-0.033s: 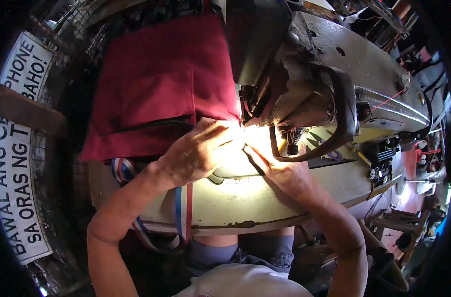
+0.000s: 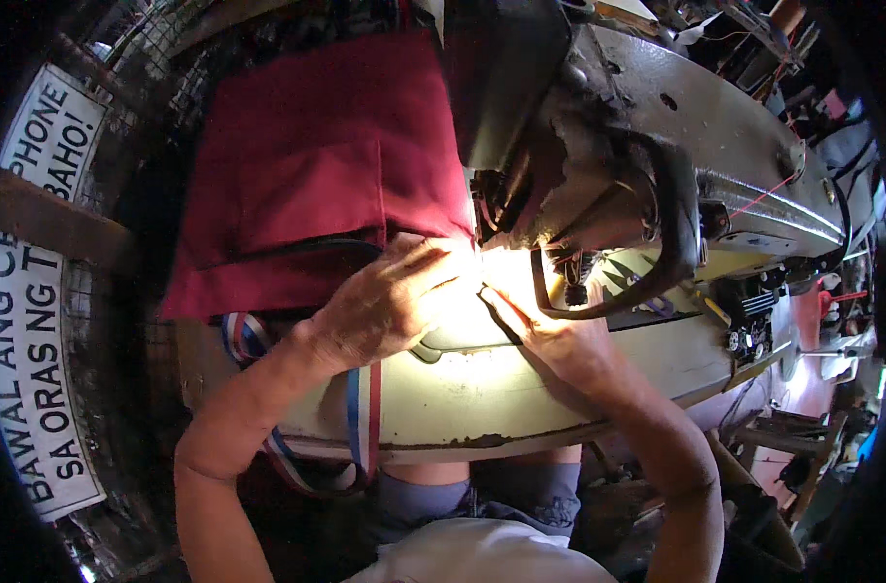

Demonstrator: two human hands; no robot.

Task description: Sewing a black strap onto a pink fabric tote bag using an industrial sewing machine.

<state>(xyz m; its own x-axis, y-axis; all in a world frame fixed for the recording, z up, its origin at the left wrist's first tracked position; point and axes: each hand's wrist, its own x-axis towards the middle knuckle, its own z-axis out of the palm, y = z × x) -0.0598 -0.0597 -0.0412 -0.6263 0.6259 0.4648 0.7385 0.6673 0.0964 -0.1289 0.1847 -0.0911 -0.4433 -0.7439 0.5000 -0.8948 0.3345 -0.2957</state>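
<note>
A maroon fabric piece (image 2: 316,117), with a stitched flap and a dark slit across its lower part, lies on the pale sewing table (image 2: 482,398) left of the sewing machine (image 2: 734,126). My left hand (image 2: 384,301) presses on its lower right corner, fingers bent and closed on the fabric beside the needle area. Just right of that spot, my right hand (image 2: 564,340) rests with its fingers drawn together. A thin dark edge shows along its thumb side. Lamp glare washes out both sets of fingertips, hiding what the right fingers hold.
A red, white and blue ribbon (image 2: 365,413) hangs over the table's front edge near my left forearm. Scissors with purplish handles (image 2: 660,305) lie under the machine arm. Red thread (image 2: 764,194) runs along the machine. A lettered sign (image 2: 49,379) stands at the left.
</note>
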